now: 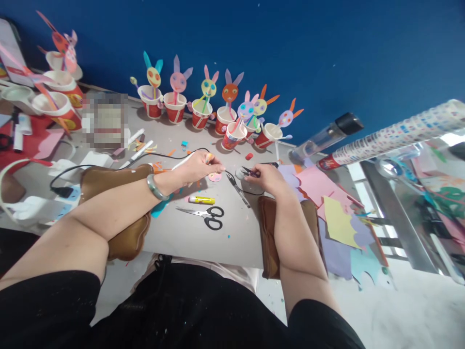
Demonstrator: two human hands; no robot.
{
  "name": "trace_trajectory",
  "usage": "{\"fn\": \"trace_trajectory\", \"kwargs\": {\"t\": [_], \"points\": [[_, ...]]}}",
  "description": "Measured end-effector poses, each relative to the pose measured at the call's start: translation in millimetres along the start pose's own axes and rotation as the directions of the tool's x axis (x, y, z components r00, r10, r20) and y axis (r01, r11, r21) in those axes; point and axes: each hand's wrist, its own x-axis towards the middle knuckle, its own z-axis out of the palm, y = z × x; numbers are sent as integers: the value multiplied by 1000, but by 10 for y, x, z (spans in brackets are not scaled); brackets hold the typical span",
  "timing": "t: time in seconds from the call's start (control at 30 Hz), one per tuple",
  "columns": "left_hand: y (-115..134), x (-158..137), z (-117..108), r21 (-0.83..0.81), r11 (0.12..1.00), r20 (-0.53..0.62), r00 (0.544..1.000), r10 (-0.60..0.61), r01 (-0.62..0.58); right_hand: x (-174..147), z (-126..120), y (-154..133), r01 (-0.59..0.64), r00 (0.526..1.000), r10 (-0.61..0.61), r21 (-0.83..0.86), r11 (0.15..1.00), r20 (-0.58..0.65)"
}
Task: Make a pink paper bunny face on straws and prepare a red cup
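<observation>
My left hand (199, 168), a bracelet on its wrist, is closed with thumb and fingers pinched together. A small orange-yellow bit shows at its fingers, too small to name. Just below those fingertips lies a pink oval paper piece (215, 178). My right hand (269, 178) is closed around a dark pointed tool (250, 172), whose tips point left over a small round clear item (240, 172). Between the hands rests a slim dark-and-silver tool (238, 190). Nearer me are a yellow glue stick (202, 199) and black-handled scissors (204, 214).
Several red-and-white paper cups (174, 107) with paper rabbit heads line the blue wall. Brown cushions (132, 232) lie under both forearms. A black cord (170, 156) crosses behind my left hand. Coloured paper sheets (339, 220) and a patterned tube (392, 133) are at right.
</observation>
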Motion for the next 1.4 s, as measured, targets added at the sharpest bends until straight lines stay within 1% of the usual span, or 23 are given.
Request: {"fn": "trace_trajectory", "kwargs": {"t": [0.07, 0.13, 0.17, 0.2, 0.27, 0.3, 0.37, 0.4, 0.5, 0.57, 0.67, 0.7, 0.77, 0.9, 0.97, 1.07, 1.1, 1.17, 1.3, 1.33, 1.4], "points": [[-16, 9, 6, -9, 1000, -2, 1000, 1, -1, -5, 19, -27, -19, 999, 18, -27, 999, -39], [-48, 25, 12, -29, 999, 0, 1000, 20, -20, -31, 33, -92, 11, 994, -8, 23, 1000, -110], [-68, 35, 15, -38, 999, 3, 999, 35, -35, -56, 40, -146, 54, 985, -38, 87, 995, -168], [-90, 46, 18, -45, 998, 8, 999, 48, -47, -89, 48, -215, 123, 969, -78, 183, 975, -235], [-130, 66, 23, -56, 997, 32, 998, 54, -52, -174, 70, -382, 260, 929, -124, 377, 889, -348], [-146, 73, 24, -63, 997, 50, 998, 45, -42, -220, 85, -469, 313, 917, -148, 439, 842, -370], [-163, 77, 25, -83, 996, 90, 996, 27, -19, -300, 123, -622, 362, 913, -185, 514, 778, -364], [-163, 74, 26, -93, 996, 110, 994, 25, -15, -330, 143, -678, 367, 911, -177, 532, 763, -373], [-136, 48, 30, -120, 993, 171, 985, 37, -16, -374, 197, -761, 364, 896, -128, 542, 757, -424], [-106, 28, 38, -159, 987, 209, 977, 45, -12, -380, 215, -768, 382, 888, -125, 556, 738, -444], [-65, 9, 54, -248, 968, 229, 973, 23, 36, -377, 209, -772, 441, 877, -190, 586, 680, -441], [-55, 8, 59, -272, 961, 232, 973, 10, 55, -373, 203, -779, 460, 870, -212, 580, 672, -445], [-43, 12, 61, -305, 949, 239, 971, 0, 75, -361, 187, -799, 482, 858, -239, 548, 684, -456], [-37, 24, 41, -346, 936, 253, 967, 26, 65, -323, 149, -834, 489, 851, -258, 511, 707, -458], [-29, 21, 25, -361, 931, 256, 966, 41, 56, -323, 123, -839, 513, 830, -274, 475, 715, -486], [-8, 3, 9, -375, 926, 267, 961, 72, 35, -381, 90, -835, 529, 797, -287, 385, 756, -532], [-4, -3, 7, -372, 927, 278, 957, 78, 33, -414, 85, -833, 522, 795, -283, 369, 769, -536], [-3, -11, 9, -350, 936, 315, 946, 79, 38, -490, 87, -827, 499, 811, -267, 376, 781, -521], [-28, -22, 14, -325, 945, 393, 914, 101, 35, -642, 116, -815, 450, 853, -207, 474, 757, -479], [-33, -25, 10, -326, 945, 409, 905, 112, 30, -684, 121, -812, 445, 854, -188, 494, 747, -485], [-39, -29, -3, -325, 945, 436, 891, 125, 26, -783, 119, -797, 447, 840, -147, 513, 733, -522]]}}
